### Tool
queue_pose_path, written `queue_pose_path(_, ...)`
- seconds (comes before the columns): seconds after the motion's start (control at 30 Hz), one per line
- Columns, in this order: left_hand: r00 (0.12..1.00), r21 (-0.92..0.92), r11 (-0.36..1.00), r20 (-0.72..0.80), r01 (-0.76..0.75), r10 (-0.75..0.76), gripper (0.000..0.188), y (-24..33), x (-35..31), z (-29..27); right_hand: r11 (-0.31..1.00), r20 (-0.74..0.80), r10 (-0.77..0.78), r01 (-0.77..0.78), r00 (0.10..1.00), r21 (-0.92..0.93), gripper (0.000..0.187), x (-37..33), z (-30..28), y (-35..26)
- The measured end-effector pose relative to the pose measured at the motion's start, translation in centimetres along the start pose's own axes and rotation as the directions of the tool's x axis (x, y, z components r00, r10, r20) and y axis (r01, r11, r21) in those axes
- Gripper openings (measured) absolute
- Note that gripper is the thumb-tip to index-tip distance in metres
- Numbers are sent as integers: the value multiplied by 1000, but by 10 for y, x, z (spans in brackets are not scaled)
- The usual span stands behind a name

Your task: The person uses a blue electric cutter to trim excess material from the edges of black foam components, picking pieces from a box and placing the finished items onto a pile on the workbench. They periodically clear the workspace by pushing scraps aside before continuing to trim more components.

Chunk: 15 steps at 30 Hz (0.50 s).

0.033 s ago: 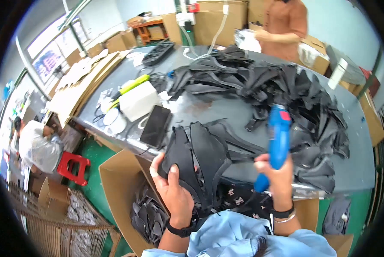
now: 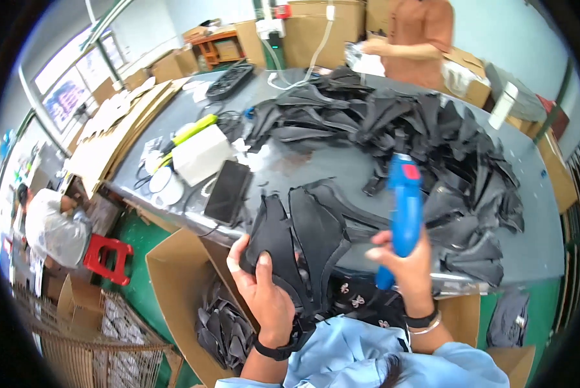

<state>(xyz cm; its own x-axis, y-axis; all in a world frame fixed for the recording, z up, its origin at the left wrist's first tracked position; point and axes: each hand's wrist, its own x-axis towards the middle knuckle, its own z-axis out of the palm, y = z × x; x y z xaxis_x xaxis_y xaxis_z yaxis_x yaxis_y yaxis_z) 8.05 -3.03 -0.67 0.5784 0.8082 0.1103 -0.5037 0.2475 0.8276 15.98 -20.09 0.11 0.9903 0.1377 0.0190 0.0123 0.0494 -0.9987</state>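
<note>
My left hand (image 2: 267,288) is closed on a black bra (image 2: 314,229), thumb on top and fingers around its left edge. The two moulded cups face up over the near edge of the table. To the right, my right hand (image 2: 409,268) grips a blue handheld power tool (image 2: 406,204) with a red button. The tool stands upright, its top end away from me and apart from the held bra. A strap stretches from the bra to the right, behind the tool. My right palm hides part of the tool's lower end.
Many similar black pieces (image 2: 432,136) lie heaped in an arc on the grey table (image 2: 303,171). A dark phone (image 2: 228,191), white box (image 2: 202,155) and tape roll (image 2: 166,186) sit left. An open carton (image 2: 173,271) holds black pieces. A person (image 2: 416,39) stands across the table; another sits left.
My right hand and the blue tool have shifted slightly left, closer to the held bra. My left hand keeps its grip. The whole view has swung a little, so the table's items appear further left.
</note>
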Motion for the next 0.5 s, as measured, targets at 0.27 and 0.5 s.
queue_pose_path(0.27,998,47,998,-25,50,-49,32,-11,-35,-6,974,-60,-137,124,989,-187,47,9,17,3)
queue_pose_path(0.5,956,615,758,290,-218,40,23,6,0,-26,981,227,-84,121,970,-153,43,-5,1,-10)
